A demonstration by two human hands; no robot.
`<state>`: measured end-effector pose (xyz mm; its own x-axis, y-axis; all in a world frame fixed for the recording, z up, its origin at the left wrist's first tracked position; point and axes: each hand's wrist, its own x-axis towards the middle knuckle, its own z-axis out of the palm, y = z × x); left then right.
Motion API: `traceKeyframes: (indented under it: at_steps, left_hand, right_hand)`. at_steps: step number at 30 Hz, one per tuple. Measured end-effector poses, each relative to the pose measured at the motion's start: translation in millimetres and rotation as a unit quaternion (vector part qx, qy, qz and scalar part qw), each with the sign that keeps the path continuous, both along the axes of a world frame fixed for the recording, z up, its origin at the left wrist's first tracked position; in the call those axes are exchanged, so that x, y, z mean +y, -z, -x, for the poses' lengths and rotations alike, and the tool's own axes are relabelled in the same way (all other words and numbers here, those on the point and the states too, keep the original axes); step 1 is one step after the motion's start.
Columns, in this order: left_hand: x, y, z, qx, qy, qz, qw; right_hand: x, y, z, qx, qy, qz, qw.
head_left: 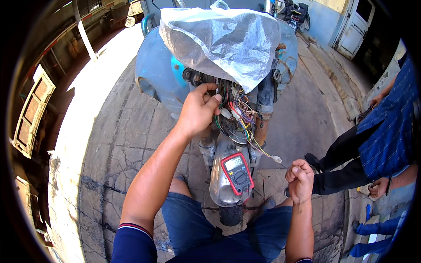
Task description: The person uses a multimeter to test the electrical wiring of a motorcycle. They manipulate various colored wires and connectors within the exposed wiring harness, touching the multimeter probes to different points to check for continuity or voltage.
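Observation:
My left hand (200, 109) reaches into the wiring at the front of a three-wheeled motor vehicle, thumb and forefinger closed among the wires; what they pinch is hidden. Beside it hangs a bundle of coloured wires (245, 115) with white plug connectors. One white connector (276, 159) dangles on longer wires toward my right hand (301, 179). That hand is raised apart from the wiring, its fingers curled together; I cannot make out anything in them. Between my knees, a red and grey multimeter (237, 173) with its display on rests on the metal front mudguard (217, 186).
Crumpled translucent plastic sheeting (221, 41) covers the vehicle's top, above its blue body (153, 65). Rusty fork legs (262, 127) flank the wheel. At the right stands a person in a blue shirt (390, 131); another person's blue trouser legs (377, 239) show lower down. Cracked paving (136, 127) surrounds the vehicle.

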<state>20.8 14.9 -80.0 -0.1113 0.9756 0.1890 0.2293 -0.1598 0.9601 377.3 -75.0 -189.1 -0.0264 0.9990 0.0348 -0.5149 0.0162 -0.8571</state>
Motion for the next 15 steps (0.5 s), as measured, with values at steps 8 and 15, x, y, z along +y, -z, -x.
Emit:
traceKeyframes:
  at_steps: [8,15]
  left_hand:
    - [-47,43,-11,-0.058,0.001,0.062,0.996]
    - [-98,85,-49,-0.200,-0.007,0.107,0.974]
  right_hand:
    - [2,-5,-4,0.022,0.025,0.012,0.999]
    - [0,-10,1,0.032,0.008,0.013,0.999]
